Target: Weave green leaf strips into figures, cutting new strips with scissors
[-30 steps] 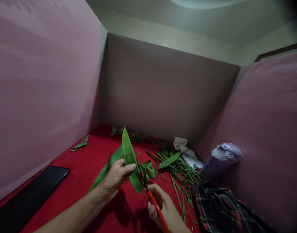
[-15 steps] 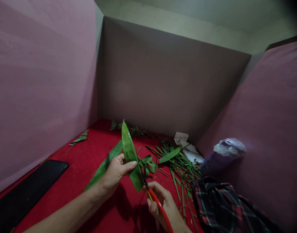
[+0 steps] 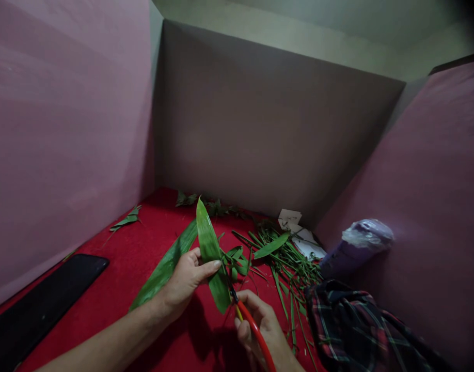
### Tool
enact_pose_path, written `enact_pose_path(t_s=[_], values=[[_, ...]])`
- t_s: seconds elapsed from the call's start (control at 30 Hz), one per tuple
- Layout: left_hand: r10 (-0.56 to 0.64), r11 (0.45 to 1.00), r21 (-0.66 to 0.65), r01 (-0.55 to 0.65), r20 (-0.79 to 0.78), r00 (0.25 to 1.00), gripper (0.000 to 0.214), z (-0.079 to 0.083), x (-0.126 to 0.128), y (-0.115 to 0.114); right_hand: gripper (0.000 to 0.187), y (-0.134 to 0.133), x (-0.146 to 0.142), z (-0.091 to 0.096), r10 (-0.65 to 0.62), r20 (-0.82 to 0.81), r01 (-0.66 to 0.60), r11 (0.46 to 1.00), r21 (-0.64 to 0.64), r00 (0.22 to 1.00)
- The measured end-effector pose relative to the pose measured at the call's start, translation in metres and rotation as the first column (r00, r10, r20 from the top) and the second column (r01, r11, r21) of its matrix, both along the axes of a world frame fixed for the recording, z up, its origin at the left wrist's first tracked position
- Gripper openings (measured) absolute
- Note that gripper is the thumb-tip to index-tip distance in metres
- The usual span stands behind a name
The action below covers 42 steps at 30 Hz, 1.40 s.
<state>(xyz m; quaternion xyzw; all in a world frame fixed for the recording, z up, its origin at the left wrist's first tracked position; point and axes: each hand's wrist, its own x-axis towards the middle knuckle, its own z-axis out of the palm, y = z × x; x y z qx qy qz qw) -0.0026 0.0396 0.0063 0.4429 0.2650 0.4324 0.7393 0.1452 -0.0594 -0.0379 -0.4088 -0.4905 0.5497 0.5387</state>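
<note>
My left hand (image 3: 185,281) pinches a long green leaf (image 3: 210,248) between thumb and fingers, holding it upright over the red cloth (image 3: 124,253). A second long leaf (image 3: 165,268) runs out behind that hand, down to the left. My right hand (image 3: 260,325) is closed around red-handled scissors (image 3: 252,328), whose dark blades meet the lower end of the held leaf. Small leaf pieces (image 3: 235,261) lie just behind the blades.
A pile of green stems (image 3: 291,263) lies to the right, with white paper slips (image 3: 295,227) behind it. A purple plastic-wrapped bundle (image 3: 355,245) and plaid fabric (image 3: 353,325) sit at the right. A black flat object (image 3: 43,305) lies at the left. Cardboard walls enclose the space.
Both hands and the leaf have stayed almost in place; the view tilted slightly, and the scissors have shifted a little lower along the leaf's end.
</note>
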Motion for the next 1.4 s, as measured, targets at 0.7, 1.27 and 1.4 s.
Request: enact_pose_path(t_s=[0.7, 1.27, 1.4], values=[[-0.006, 1.0, -0.027, 0.006, 0.001, 1.0, 0.031, 0.004, 0.0, -0.006, 0.048, -0.004, -0.014, -0.006, -0.097, -0.104, 0.087, 0.992, -0.095, 0.99], [-0.054, 0.997, -0.048, 0.054, -0.003, 0.999, 0.018, 0.004, 0.0, -0.006, 0.045, -0.008, -0.019, -0.011, -0.103, -0.149, 0.081, 0.986, -0.148, 0.983], [-0.067, 0.997, -0.038, 0.067, 0.003, 0.998, 0.017, 0.005, -0.001, -0.005, 0.052, -0.008, -0.019, -0.009, -0.08, -0.07, 0.077, 0.996, -0.038, 0.994]])
